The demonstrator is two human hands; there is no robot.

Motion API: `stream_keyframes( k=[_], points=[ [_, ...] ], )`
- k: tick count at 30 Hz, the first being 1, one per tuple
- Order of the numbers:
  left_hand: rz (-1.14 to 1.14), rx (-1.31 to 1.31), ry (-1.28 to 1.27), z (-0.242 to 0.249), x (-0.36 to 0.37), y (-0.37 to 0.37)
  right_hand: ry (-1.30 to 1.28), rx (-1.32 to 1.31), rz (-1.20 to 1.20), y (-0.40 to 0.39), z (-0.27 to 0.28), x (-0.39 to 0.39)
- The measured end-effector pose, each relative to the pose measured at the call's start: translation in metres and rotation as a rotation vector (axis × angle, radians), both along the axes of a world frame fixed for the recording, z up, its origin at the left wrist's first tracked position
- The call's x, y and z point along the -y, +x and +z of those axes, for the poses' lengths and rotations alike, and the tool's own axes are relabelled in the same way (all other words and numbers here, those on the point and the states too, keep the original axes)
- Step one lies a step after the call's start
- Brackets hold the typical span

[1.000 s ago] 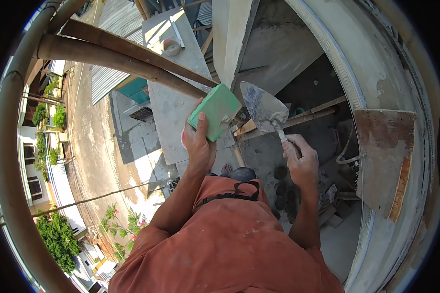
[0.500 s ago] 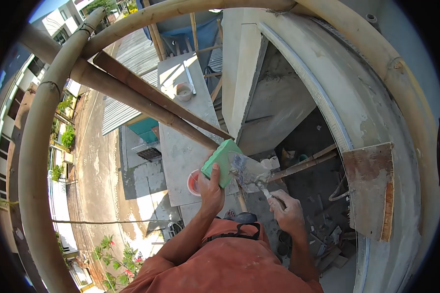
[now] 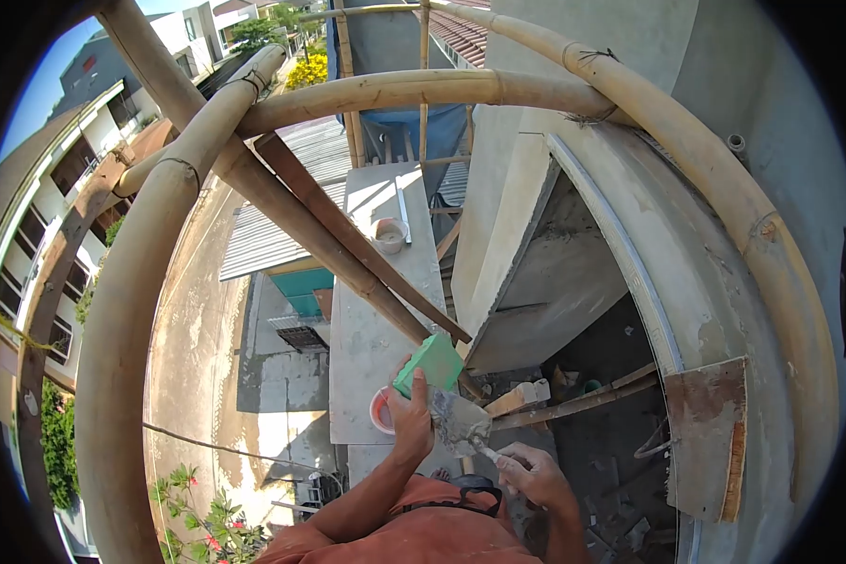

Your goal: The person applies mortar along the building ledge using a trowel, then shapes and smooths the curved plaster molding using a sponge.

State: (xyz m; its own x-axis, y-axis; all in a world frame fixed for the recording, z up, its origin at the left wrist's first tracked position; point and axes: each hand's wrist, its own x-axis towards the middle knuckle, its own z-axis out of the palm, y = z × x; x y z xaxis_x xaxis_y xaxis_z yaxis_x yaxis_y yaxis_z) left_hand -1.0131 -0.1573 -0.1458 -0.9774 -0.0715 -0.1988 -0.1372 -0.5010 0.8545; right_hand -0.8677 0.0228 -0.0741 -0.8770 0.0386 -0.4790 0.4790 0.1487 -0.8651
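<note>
My left hand [image 3: 412, 415] grips a green rectangular block [image 3: 430, 365], its thumb lying along the near face. A metal-bladed trowel [image 3: 459, 423], smeared with grey plaster, is held by its pale handle in my right hand [image 3: 534, 476], whose fingers are coated with whitish dust. The blade sits right beside the block's lower edge, close to my left fingers. Just left of my left hand, a pink-rimmed bucket [image 3: 382, 412] stands on the grey platform board [image 3: 371, 362], partly hidden by the hand.
Bamboo poles [image 3: 423, 89] curve around me, and a slanted wooden plank [image 3: 357, 240] crosses ahead. Farther along the board stand a pale bucket [image 3: 388, 236] and a metal straightedge [image 3: 403, 209]. A curved plastered wall [image 3: 667, 216] rises right, with a stained board [image 3: 710, 437] against it. The street [image 3: 193, 329] lies far below.
My view has tilted up, so the scene sits lower in the frame. The trowel blade has moved from across the block's face to beside its lower edge. Both hands keep their hold.
</note>
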Motion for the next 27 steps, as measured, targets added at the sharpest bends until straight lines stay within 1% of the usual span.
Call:
stream_keyframes(
  k=[2,4,6,7,9,13,15,17,22,24,26,27],
  points=[
    [0.052,0.008,0.072,0.003,0.005,-0.005,-0.017,0.016,0.079,-0.003,0.008,-0.008],
    [0.001,0.007,0.175,0.009,0.016,-0.009,-0.083,-0.012,0.065,-0.002,0.005,-0.014],
    [-0.021,-0.019,0.227,0.013,0.021,-0.010,-0.097,-0.030,0.008,-0.004,0.006,-0.016],
    [-0.023,0.031,0.213,0.016,0.022,-0.005,-0.069,-0.030,-0.014,-0.004,0.005,-0.017],
    [-0.066,-0.038,0.255,0.026,0.022,-0.007,-0.041,-0.046,-0.038,-0.013,0.005,-0.020],
    [-0.073,-0.020,0.243,0.023,0.018,0.003,0.022,-0.077,-0.074,-0.017,0.004,-0.026],
    [-0.095,-0.027,0.205,0.012,0.016,0.006,0.042,-0.108,-0.051,-0.024,0.002,-0.025],
    [-0.109,-0.020,0.190,0.003,0.012,0.009,0.117,-0.061,-0.051,-0.026,0.003,-0.024],
    [-0.132,0.025,0.145,0.002,0.016,0.012,0.086,0.001,0.028,-0.027,-0.001,-0.024],
    [-0.052,0.028,0.166,-0.007,0.025,0.010,0.031,0.070,0.118,-0.025,-0.009,-0.028],
    [-0.040,0.042,0.130,-0.013,0.039,0.009,0.003,0.081,0.111,-0.023,-0.022,-0.031],
    [0.041,0.051,0.132,-0.025,0.047,0.008,-0.031,0.089,0.073,-0.022,-0.032,-0.033]
  ],
)
